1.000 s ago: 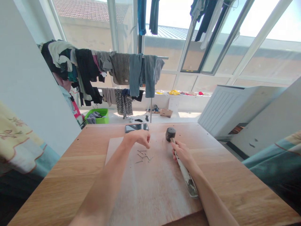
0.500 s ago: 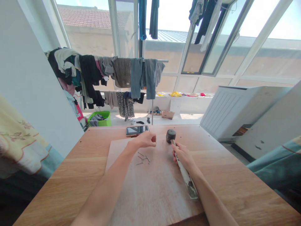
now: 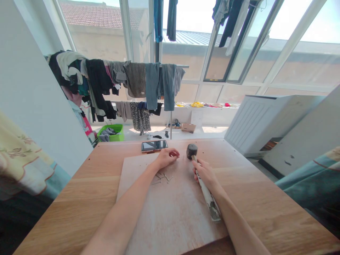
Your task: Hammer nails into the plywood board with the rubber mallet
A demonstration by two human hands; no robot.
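Shifting rightward, the left hand (image 3: 168,157) has drawn nearer the mallet (image 3: 206,194).

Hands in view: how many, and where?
2: the left hand, curled, just beyond the loose nails on the board; the right hand, gripping the mallet by its handle.
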